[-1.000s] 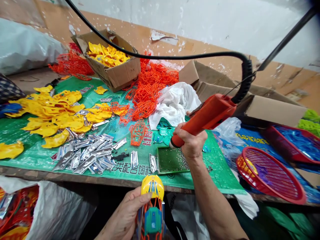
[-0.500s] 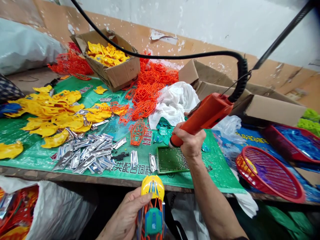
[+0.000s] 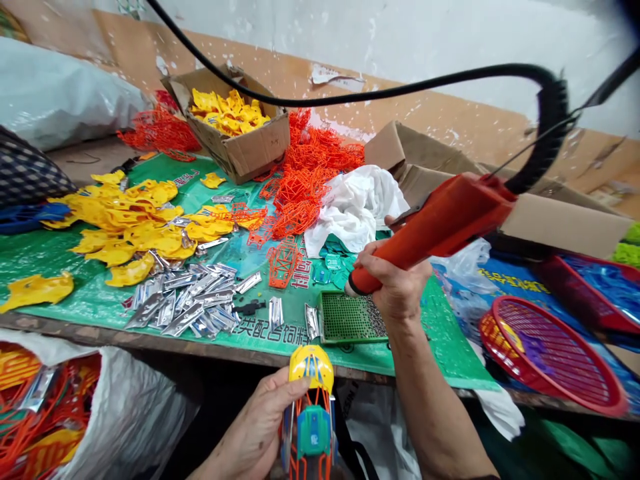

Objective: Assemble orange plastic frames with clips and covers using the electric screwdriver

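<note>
Holding a toy vehicle [image 3: 314, 427] firmly in the left hand [image 3: 257, 423], just in front of the near edge of the counter [image 3: 150, 341], with the thumb laid over the top where yellow meets orange. Lies with its long axis running away from the body, almost straight up the view, and points its rounded yellow end toward the counter. Runs out of sight at the near end, past the bottom of the view. Shows a glossy yellow cover with blue and white markings at the far end, then an orange lattice frame, then a blocky teal piece bearing a small pale mark. Has silvery and blue touches along its sides, partly hidden by the hand. Gripping a red power tool [image 3: 445, 217] in the right hand [image 3: 403, 287], with fingers wrapped round its lower part, close above a black band. Slants down from upper right to lower left, trailing a thick black cord [image 3: 350, 100] from its upper end. Brings its pale tip near the far side of a green perforated tray [image 3: 353, 341]; cannot tell whether touching.
</note>
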Available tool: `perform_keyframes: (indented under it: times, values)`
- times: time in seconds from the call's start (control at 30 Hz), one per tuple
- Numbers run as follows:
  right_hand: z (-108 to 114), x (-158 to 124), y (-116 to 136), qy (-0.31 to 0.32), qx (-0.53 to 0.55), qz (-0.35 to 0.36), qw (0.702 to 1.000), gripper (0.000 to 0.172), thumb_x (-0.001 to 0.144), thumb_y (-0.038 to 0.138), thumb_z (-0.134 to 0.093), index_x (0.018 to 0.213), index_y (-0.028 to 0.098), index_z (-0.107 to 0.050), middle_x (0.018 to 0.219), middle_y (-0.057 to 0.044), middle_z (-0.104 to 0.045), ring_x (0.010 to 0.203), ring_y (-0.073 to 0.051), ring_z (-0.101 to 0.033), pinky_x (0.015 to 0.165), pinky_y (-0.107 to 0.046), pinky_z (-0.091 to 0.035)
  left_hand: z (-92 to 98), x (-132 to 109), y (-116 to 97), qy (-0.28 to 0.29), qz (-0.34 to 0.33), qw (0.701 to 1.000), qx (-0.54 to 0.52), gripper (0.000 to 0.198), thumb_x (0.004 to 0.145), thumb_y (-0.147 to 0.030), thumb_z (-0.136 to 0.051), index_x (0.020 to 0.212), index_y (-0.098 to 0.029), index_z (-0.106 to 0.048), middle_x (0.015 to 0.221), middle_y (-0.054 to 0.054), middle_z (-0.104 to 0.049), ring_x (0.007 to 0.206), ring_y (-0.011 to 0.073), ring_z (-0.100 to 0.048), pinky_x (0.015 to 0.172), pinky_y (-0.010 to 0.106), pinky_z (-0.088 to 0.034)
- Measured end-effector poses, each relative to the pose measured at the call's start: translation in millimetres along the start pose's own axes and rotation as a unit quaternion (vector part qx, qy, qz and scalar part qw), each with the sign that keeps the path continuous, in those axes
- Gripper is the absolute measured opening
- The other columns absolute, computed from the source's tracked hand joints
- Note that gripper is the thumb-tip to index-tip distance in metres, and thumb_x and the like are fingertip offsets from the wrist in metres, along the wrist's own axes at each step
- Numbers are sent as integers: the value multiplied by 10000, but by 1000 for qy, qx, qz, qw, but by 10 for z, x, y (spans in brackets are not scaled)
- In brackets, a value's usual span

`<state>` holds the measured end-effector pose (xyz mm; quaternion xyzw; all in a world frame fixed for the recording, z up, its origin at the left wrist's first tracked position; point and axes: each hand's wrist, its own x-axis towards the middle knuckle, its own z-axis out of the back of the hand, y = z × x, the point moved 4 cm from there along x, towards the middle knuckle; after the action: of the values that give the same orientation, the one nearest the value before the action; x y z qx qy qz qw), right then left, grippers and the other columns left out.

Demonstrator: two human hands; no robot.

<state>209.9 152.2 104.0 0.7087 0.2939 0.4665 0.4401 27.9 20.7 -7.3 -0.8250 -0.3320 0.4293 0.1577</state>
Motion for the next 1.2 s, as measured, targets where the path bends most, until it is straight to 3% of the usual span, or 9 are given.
perform_keyframes:
  times: [0.27,0.7,1.2]
  values:
    - [64,77,-249,-23,-39,-6,999,106,597,243,-723,649,186,-650,636,17,-623,545,-143,-561,565,-333,-504,30,15,12,13,2,1000,4,275,800,-313,-719,978,-105,-729,776,86,-716,615,151,-629,595,257,-517]
    - [45,35,-252,-23,-56,-13,998,97,604,239,-730,616,184,-651,648,12,-619,549,-135,-550,549,-327,-499,-38,-76,-44,4,-4,1000,12,260,779,-332,-754,906,-104,-750,738,59,-702,604,119,-596,569,206,-489]
    - [47,43,-231,-28,-30,-1,999,90,580,210,-736,617,194,-656,584,29,-610,536,-141,-556,542,-315,-489,11,-110,-28,-21,29,999,-21,290,745,-310,-779,947,-104,-761,741,95,-740,590,166,-659,587,271,-546]
